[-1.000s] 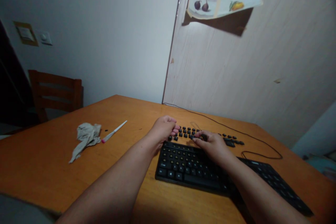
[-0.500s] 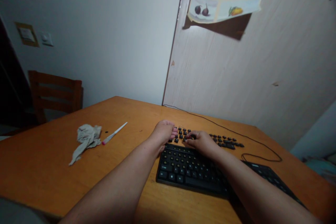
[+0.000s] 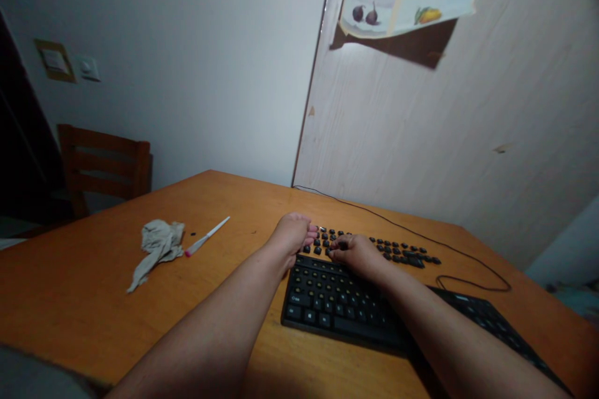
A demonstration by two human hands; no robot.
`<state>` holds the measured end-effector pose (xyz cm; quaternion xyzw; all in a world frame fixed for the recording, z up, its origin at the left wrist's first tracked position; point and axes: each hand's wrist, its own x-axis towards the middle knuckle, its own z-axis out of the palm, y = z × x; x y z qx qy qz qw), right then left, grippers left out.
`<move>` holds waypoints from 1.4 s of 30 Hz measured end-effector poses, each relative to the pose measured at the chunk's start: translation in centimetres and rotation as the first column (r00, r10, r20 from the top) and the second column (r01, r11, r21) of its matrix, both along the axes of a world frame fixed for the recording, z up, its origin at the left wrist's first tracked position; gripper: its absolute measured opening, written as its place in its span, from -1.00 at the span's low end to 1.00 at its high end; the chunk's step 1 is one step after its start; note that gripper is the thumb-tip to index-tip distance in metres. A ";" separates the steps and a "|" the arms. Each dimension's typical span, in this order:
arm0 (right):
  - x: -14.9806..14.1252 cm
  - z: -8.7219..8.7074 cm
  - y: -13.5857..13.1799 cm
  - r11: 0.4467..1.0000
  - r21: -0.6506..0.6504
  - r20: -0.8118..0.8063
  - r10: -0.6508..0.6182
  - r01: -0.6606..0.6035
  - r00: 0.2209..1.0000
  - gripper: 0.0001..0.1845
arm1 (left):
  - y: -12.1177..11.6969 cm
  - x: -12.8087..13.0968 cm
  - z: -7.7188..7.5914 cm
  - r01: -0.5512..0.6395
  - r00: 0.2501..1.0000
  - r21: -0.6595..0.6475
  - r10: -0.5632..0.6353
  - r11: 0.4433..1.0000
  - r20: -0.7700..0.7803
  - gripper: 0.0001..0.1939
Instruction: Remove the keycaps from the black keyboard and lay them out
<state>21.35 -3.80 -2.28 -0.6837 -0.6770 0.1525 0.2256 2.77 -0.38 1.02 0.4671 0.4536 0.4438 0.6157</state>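
A black keyboard (image 3: 360, 324) lies on the wooden table, with many of its upper keys off and small pale mounts showing. Behind it, loose black keycaps (image 3: 412, 259) are spread in rough rows. My left hand (image 3: 294, 234) rests at the left end of these rows, its palm turned towards them and its fingers loosely stretched; nothing shows in it. Over the middle of the rows, my right hand (image 3: 358, 254) has thumb and fingertips brought together at a keycap, partly hidden by the fingers. My right forearm crosses above the keyboard.
A crumpled grey cloth (image 3: 161, 243) and a white brush-like tool with a pink end (image 3: 208, 237) lie on the left. A tiny black piece (image 3: 193, 234) sits between them. The black cable (image 3: 449, 244) curves along the back right. A wooden chair (image 3: 105, 165) stands beyond the table.
The view has shifted slightly, so everything sits a little further right. Both hands stay almost where they were, with only slight finger movement among the keycaps.
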 end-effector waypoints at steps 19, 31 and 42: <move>-0.1 0.3 -0.5 0.999 0.014 0.001 0.041 -0.041 0.999 -0.78 | 0.1 0.0 -0.1 -0.007 1.000 -0.039 0.007 0.999 -0.004 -0.91; -0.1 1.9 -1.0 0.980 0.175 -0.091 -0.077 0.092 0.993 -0.72 | 0.2 -0.2 0.1 -0.019 1.000 -0.023 0.019 1.000 -0.002 -0.95; 2.0 5.3 -5.3 0.909 0.297 -0.443 -0.140 0.292 0.886 -0.55 | 0.3 -0.4 0.5 -0.018 1.000 0.039 0.017 0.999 0.002 -0.99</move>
